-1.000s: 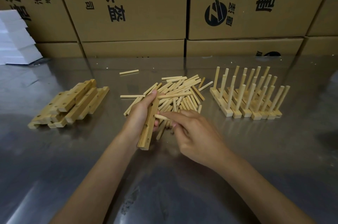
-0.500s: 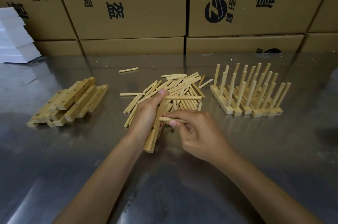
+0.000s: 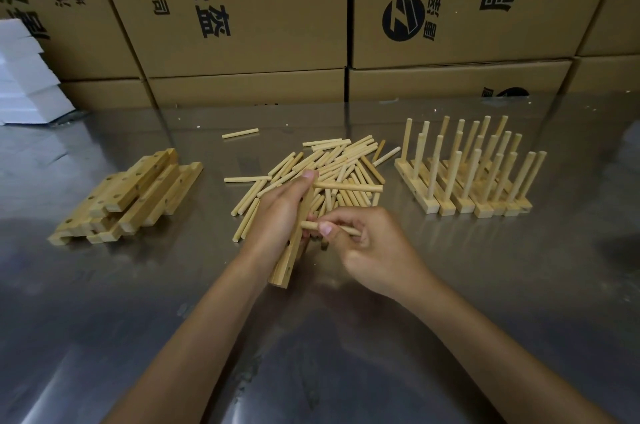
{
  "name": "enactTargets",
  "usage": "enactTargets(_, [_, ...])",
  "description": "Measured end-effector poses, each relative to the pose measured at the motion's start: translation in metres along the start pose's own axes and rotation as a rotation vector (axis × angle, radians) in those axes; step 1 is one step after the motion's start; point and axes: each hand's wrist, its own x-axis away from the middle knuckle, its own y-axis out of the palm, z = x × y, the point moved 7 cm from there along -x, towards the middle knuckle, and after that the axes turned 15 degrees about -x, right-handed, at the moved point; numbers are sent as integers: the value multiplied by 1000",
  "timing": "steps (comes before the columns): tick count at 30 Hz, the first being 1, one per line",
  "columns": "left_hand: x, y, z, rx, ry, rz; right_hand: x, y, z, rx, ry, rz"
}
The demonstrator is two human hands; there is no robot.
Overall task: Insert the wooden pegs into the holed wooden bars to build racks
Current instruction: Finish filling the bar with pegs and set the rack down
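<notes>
My left hand grips a holed wooden bar that slants toward me over the steel table. One peg sticks out sideways from the bar's far end. My right hand pinches a second peg and holds its tip against the bar's middle. Behind both hands lies a loose pile of pegs. A stack of bare holed bars sits to the left. Several finished racks with upright pegs stand to the right.
The steel table is shiny and wide. Brown cardboard boxes wall off the far edge. White foam blocks sit at the far left. A single peg lies apart behind the pile.
My right hand lifted a peg out of the pile and brought its tip to the bar's middle. The left hand raised the bar slightly; the first peg now shows clearly.
</notes>
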Motion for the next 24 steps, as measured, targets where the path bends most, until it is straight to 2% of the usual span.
enactTargets(6, [-4,-2,-3,-34,-15,-51,-4,-22,-11,48,-6,100])
enactTargets(10, [-8,-18,-7,17,-53,106,-4,-53,-8,168,19,335])
enactTargets(11, [-9,-24,-9,30,-66,150,-3,-54,-8,249,20,337])
enactTargets(15, [-12,-37,-12,38,-75,236,3,-21,16,649,262,-15])
enactTargets(16, [-12,-37,-12,45,-82,235,5,-18,21,725,296,-51])
enactTargets(21, [-11,-34,-17,119,-157,215,1,-40,13,690,303,41])
enactTargets(24, [-10,-31,-18,224,-205,188,-2,-39,0,525,205,-13])
